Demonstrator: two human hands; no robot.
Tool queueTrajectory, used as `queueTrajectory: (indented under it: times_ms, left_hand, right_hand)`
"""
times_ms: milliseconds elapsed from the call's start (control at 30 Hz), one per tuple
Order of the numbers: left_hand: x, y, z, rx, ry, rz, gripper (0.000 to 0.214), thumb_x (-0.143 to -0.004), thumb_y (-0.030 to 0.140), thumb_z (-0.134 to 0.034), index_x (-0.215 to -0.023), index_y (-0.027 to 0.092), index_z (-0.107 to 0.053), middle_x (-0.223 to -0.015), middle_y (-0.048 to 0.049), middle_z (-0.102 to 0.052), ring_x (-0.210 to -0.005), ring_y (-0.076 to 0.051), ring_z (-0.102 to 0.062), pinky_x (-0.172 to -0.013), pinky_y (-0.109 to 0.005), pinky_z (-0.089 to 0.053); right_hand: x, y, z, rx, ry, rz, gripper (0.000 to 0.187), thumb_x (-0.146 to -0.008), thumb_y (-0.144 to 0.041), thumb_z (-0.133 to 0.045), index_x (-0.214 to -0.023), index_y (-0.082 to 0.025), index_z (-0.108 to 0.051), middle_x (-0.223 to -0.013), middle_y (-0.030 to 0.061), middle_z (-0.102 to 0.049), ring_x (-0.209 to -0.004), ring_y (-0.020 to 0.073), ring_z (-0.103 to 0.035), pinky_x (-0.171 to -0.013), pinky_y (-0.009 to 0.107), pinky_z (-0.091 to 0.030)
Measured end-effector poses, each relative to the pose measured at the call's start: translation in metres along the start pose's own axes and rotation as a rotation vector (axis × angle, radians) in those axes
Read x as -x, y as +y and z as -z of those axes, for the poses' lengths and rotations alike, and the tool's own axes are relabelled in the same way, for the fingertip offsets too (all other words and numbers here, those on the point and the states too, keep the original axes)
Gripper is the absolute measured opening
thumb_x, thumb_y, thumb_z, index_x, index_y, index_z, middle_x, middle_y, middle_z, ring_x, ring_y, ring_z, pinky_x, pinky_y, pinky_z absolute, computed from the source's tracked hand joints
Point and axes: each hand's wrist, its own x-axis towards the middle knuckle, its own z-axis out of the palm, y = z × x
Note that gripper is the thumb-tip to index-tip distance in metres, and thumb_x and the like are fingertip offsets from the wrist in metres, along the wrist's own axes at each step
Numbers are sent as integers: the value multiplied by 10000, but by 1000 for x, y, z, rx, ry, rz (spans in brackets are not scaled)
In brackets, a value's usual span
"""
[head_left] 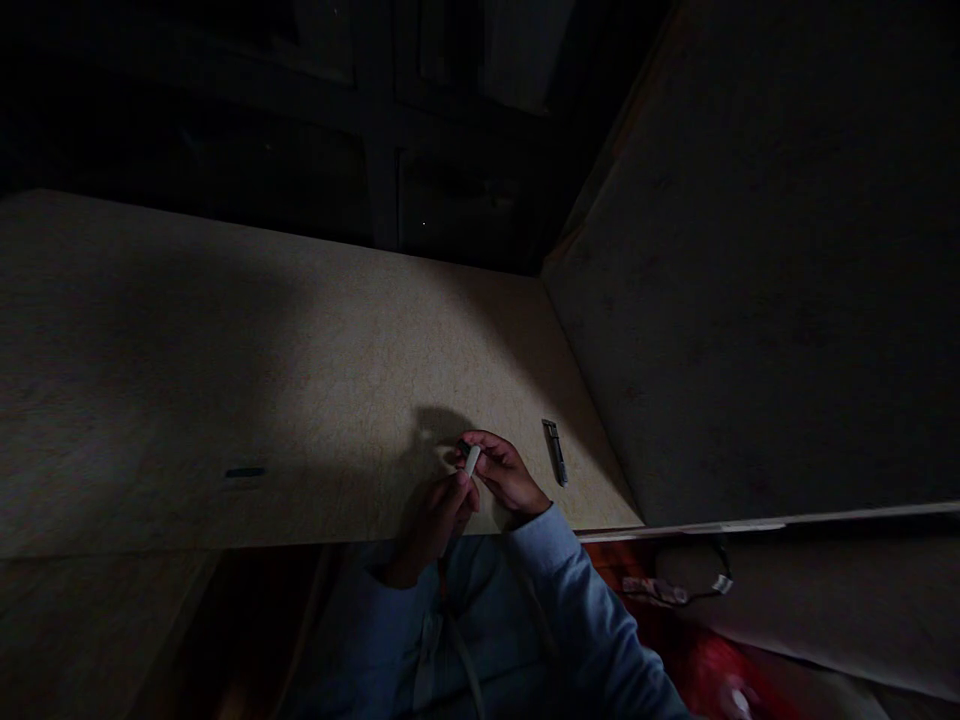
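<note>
Both hands meet above the front edge of the stone-patterned counter. A short, pale white stick-like piece (pixel 472 460) slants between them, its lower end pinched in my left hand (pixel 444 508). My right hand (pixel 510 477) is closed, its fingertips around a small dark object (pixel 463 447) beside the white piece's upper end. The dim light hides what kind of thing either is. To the right of my right hand lies a slim dark-and-silver tool (pixel 556 455) with a short crosspiece at its far end. Well left of my hands rests a thin dark blue strip (pixel 245 472).
The counter (pixel 337 350) runs back to a dark framed window (pixel 386 190). A grey wall (pixel 765 300) closes off the right side. Below the counter, at the right, are a dark cable with a white tag (pixel 722 583) and something red (pixel 712 665).
</note>
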Motion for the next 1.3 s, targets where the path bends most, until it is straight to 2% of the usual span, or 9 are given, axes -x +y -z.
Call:
queueTrajectory:
  times_ms: [200,367,500,667,800,900,1033,1200,1300]
  left_hand:
    - [1,6,1,137,-28,22,747,-743,897,-512,-723,151,-476,-479,61,-262,-402,-66,-244,-405,-214,-188]
    - [-1,5,2,242,-47,9,735,-718,877,-576,-766,152,-471,-460,82,-267,-367,-52,-220,-373,-190,-180]
    - [-1,4,2,262,-45,-18,712,-746,839,-597,-792,137,-491,-461,83,-290,-360,-47,-235,-368,-184,-202]
    - [-1,9,2,266,-34,-11,699,-735,813,-640,-795,130,-505,-455,89,-284,-361,-44,-228,-377,-184,-212]
    - [0,9,2,268,-24,3,689,-725,795,-669,-795,127,-514,-459,86,-291,-370,-45,-238,-385,-184,-212]
    - [-1,7,3,250,-11,-10,656,-760,765,-665,-801,126,-523,-471,77,-299,-383,-51,-264,-398,-187,-221]
    - [-2,8,1,233,24,11,685,-700,796,-688,-748,138,-505,-463,75,-280,-377,-51,-249,-388,-187,-206]
    - [-2,11,0,251,37,32,668,-678,770,-726,-727,140,-507,-459,72,-282,-379,-48,-240,-390,-185,-212]
    - [-2,12,0,253,62,65,670,-651,765,-748,-719,139,-517,-456,71,-277,-381,-49,-242,-387,-185,-204]
  right_hand:
    - [-3,-7,-3,-77,91,27,497,-669,-433,-894,-1060,-173,-730,-945,65,-705,-768,141,-647,-733,249,-499]
    - [3,-10,-6,-125,144,115,488,-672,-426,-893,-1054,-174,-721,-947,73,-708,-750,153,-658,-734,279,-517]
    - [26,-15,-9,-109,245,159,447,-672,-374,-897,-1044,-185,-737,-936,58,-706,-696,141,-658,-705,280,-530]
    - [66,-31,-5,41,419,109,433,-682,-281,-893,-1074,-193,-731,-932,48,-698,-686,123,-639,-657,264,-548]
    - [94,-49,11,101,575,86,512,-643,-277,-914,-1102,-171,-713,-989,75,-703,-802,157,-662,-708,281,-568]
    - [109,-59,29,102,690,96,506,-648,-329,-913,-1088,-175,-716,-992,64,-707,-759,137,-664,-684,249,-549]
    - [121,-66,58,138,802,125,464,-652,-412,-896,-1009,-156,-745,-946,63,-709,-705,110,-633,-609,208,-517]
    - [123,-74,93,519,871,91,589,-595,-572,-855,-968,-125,-767,-850,104,-727,-720,211,-685,-702,329,-568]
    - [120,-82,108,810,894,80,633,-662,-673,-737,-957,-114,-774,-846,132,-732,-733,261,-693,-699,368,-559]
